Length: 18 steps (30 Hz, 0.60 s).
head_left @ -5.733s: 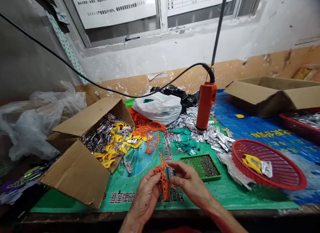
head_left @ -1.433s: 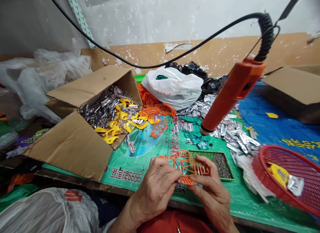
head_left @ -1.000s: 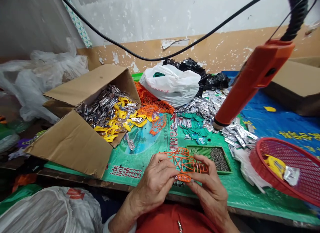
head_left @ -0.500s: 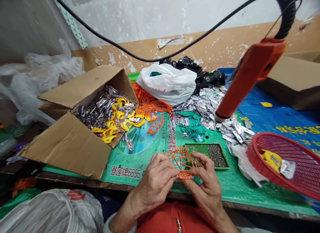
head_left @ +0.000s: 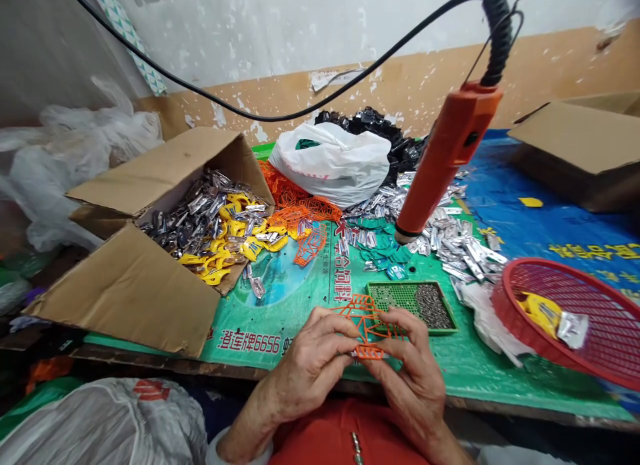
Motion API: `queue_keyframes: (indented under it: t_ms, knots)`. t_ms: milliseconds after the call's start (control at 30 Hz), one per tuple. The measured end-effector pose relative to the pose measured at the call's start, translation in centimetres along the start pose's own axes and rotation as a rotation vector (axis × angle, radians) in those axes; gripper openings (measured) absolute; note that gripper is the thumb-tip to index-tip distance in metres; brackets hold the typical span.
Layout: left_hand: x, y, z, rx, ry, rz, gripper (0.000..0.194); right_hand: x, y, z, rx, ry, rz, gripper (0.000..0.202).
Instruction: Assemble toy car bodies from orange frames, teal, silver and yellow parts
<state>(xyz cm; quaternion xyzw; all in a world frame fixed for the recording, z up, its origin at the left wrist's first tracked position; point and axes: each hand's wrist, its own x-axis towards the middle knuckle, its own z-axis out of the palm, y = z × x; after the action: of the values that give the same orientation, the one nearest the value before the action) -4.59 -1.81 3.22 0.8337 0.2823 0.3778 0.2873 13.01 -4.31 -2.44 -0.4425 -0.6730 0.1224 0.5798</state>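
Observation:
Between my two hands, close to the table's front edge, is an orange plastic lattice frame (head_left: 369, 328). My left hand (head_left: 313, 358) pinches its left side with thumb and fingers. The right side is gripped by my right hand (head_left: 413, 365), fingers bent around the thin struts. Just behind the frame lies a green mesh tray (head_left: 400, 306) with small dark metal pieces heaped at its right end. An orange-red electric screwdriver (head_left: 440, 165) hangs tilted from a black coiled cord, over a pile of silver metal parts (head_left: 445, 238). Green pieces (head_left: 385, 248) lie beside that pile.
On the left, a tipped cardboard box (head_left: 150, 285) spills silver and yellow parts (head_left: 220, 258). A white plastic bag (head_left: 330, 162) stands at the back near orange frames (head_left: 290, 192) and black parts (head_left: 370, 125). A red basket (head_left: 590, 325) holds a yellow piece at right.
The hanging screwdriver has swung to the left. Both hands keep hold of the orange lattice frame, nearly in the same place; the view has shifted slightly.

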Motion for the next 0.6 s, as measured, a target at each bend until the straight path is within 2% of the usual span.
queue_keyframes:
  t_ms: [267, 367, 500, 600]
  knots:
    - [0.3, 0.5, -0.1, -0.081, 0.009, -0.081, 0.015, 0.4, -0.8, 0.3, 0.067, -0.037, 0.052, 0.009]
    - [0.0, 0.5, 0.1, -0.127, 0.042, -0.126, 0.01, 0.9, -0.8, -0.2, 0.053, -0.101, -0.01, 0.011]
    - [0.0, 0.3, 0.2, -0.117, 0.074, -0.149, 0.007, 1.4, 0.5, -0.6, 0.02, -0.215, -0.142, 0.01]
    - [0.4, 0.3, -0.3, 0.002, 0.053, -0.201, 0.005, 1.9, 1.2, -0.3, 0.056, -0.259, -0.116, 0.011]
